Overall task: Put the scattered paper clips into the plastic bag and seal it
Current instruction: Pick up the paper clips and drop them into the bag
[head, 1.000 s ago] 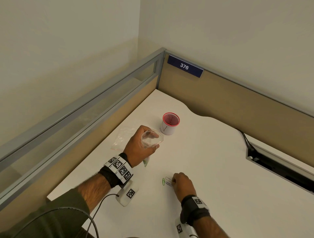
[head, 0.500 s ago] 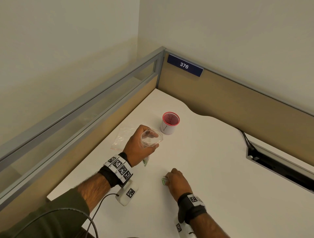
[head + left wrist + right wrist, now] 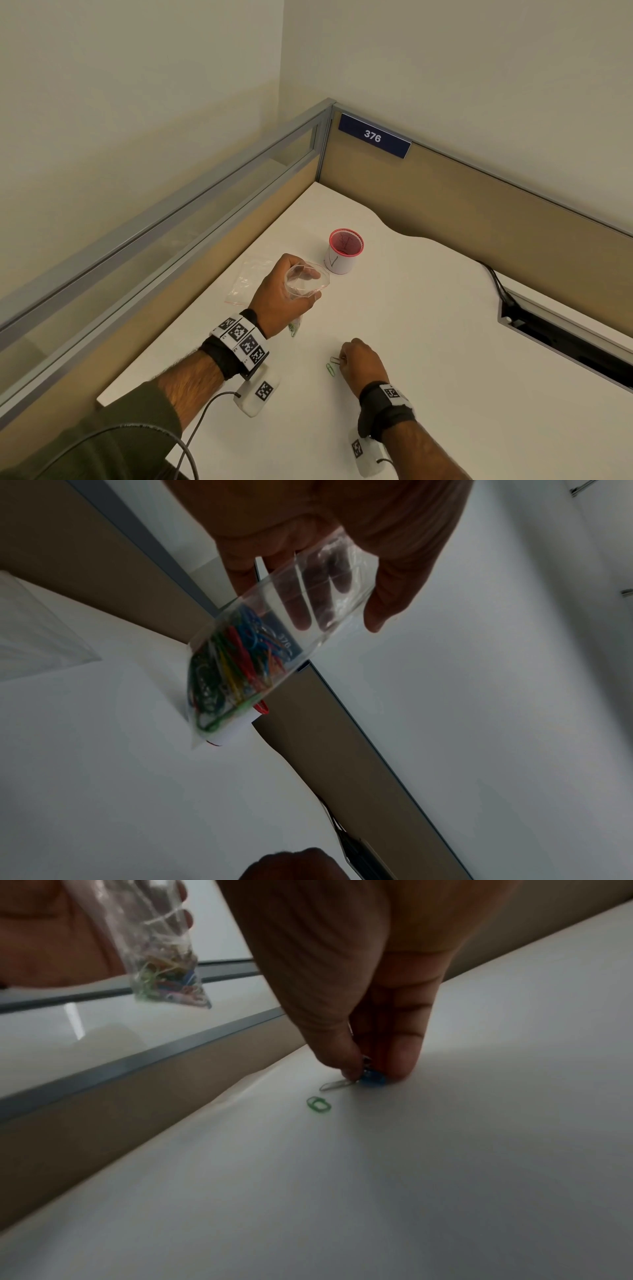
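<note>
My left hand (image 3: 279, 301) holds a clear plastic bag (image 3: 306, 282) up above the white table (image 3: 428, 342), its mouth held open upward. Several coloured paper clips (image 3: 232, 669) sit in the bottom of the bag (image 3: 274, 631); the bag (image 3: 161, 961) also hangs at the upper left of the right wrist view. My right hand (image 3: 361, 363) is down on the table, where thumb and fingers pinch a blue paper clip (image 3: 374, 1079). A silver clip (image 3: 335, 1085) sticks out from under the thumb. A green clip (image 3: 319, 1104) lies loose just beside it, also seen as the green clip (image 3: 330, 369).
A white cup with a red rim (image 3: 345, 251) stands behind the bag. A second, flat plastic bag (image 3: 246, 281) lies by the left partition (image 3: 205, 240). A cable slot (image 3: 561, 339) with a black cable opens at the right. Partitions close off the back and left.
My right hand slid left over the loose clips, then drew back a little with its fingertips pinched together on them. The left hand and bag have stayed in place.
</note>
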{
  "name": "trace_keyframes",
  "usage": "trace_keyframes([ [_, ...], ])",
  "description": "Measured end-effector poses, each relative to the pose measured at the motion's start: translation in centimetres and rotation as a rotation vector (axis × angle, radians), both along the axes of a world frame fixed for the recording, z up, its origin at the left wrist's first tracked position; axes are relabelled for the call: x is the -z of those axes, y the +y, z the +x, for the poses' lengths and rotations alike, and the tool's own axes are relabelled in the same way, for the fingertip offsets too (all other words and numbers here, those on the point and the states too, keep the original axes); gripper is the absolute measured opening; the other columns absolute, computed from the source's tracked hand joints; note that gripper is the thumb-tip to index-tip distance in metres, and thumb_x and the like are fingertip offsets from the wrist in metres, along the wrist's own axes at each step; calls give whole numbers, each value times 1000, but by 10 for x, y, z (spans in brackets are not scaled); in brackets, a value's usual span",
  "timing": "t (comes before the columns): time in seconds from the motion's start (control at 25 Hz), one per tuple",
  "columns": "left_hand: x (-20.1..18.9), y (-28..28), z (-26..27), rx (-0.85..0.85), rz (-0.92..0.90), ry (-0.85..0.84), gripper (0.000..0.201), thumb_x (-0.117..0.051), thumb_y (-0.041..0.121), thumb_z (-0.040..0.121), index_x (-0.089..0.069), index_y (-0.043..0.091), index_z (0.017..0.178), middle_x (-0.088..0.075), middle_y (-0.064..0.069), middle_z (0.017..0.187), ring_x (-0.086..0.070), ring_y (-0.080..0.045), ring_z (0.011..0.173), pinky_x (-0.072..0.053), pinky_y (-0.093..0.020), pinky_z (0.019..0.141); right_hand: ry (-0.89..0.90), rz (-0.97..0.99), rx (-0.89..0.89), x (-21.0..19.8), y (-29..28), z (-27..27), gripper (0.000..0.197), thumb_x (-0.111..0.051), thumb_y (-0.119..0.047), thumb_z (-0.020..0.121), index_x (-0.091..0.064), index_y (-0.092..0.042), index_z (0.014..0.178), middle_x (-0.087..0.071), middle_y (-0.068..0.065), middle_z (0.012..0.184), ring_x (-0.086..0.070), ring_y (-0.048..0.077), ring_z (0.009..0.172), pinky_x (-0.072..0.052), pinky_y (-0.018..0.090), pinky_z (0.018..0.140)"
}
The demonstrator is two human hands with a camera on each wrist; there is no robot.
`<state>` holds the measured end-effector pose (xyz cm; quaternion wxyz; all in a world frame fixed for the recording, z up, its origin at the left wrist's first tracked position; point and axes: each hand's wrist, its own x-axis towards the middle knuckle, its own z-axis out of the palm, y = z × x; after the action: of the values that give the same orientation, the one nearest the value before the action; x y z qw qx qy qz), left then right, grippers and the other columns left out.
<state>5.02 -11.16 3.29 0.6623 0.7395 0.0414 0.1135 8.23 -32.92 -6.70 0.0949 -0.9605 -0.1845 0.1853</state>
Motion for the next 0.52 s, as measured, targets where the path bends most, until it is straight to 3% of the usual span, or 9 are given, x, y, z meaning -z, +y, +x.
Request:
trace_keyframes([
  [0.08, 0, 0, 0, 0, -2, -1, 40, -77, 14, 82, -52, 24, 110, -67, 1, 116, -62, -7, 118, -58, -29, 90, 56, 57, 83, -4, -6, 5, 15, -52, -16, 89, -66, -11, 91, -66, 7, 100, -58, 21, 84, -44, 25, 73],
  [0.24, 2, -1, 1, 5, 9, 1, 39, -76, 21, 79, -52, 28, 109, -67, 0, 117, -62, -10, 119, -58, -33, 92, 161, 322, 287, -27, -20, 9, 11, -63, -10, 84, -65, -15, 74, -69, 5, 76, -63, 18, 64, -60, 33, 69],
  [0.4, 5, -6, 4, 14, 21, 0, 40, -77, 22, 78, -52, 26, 110, -68, 1, 115, -63, -10, 118, -58, -38, 95, 85, 690, 330, -94, -9, 10, 8, -67, -5, 84, -70, -9, 77, -69, 5, 68, -63, 14, 56, -55, 19, 55],
  [0.52, 6, -10, 6, 29, 35, 9, 40, -78, 21, 79, -52, 27, 110, -68, 2, 115, -63, -10, 118, -57, -37, 95, 18, 901, 256, -152, 14, 13, 4, -68, -8, 85, -71, -7, 85, -71, 7, 74, -65, 17, 61, -58, 22, 60],
])
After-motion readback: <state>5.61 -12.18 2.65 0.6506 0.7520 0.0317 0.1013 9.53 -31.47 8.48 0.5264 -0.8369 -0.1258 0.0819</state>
